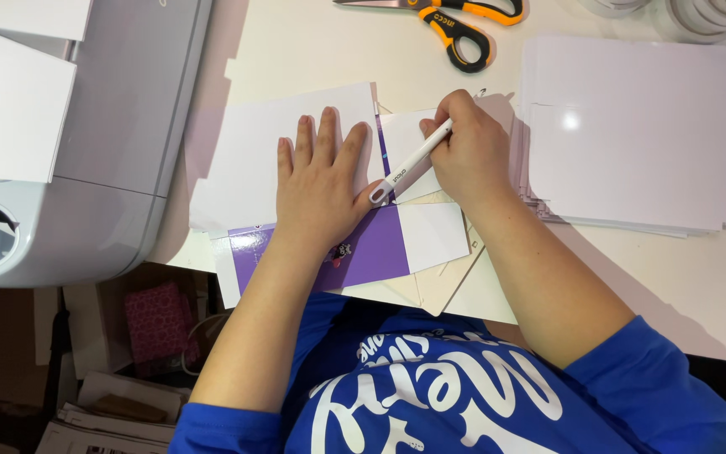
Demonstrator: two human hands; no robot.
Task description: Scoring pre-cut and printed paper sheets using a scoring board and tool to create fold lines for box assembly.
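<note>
On the table [649, 277], the left hand [319, 181] presses spread fingers [306, 139] flat on the purple-and-white card [380, 244], while just beside it the right hand [464, 147] pinches a white pen-like tool [409, 164], its tip on the card.

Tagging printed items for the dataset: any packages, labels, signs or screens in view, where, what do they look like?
No screens or signs.
Purple card: table centre, under the left hand; flat, purple and white panels, small dark printed figure.
White tool: in the right hand; slim, small dark marking near its tip.
Scissors: top centre; orange and black handles, small marking.
White sheet stack: right; blank.
</note>
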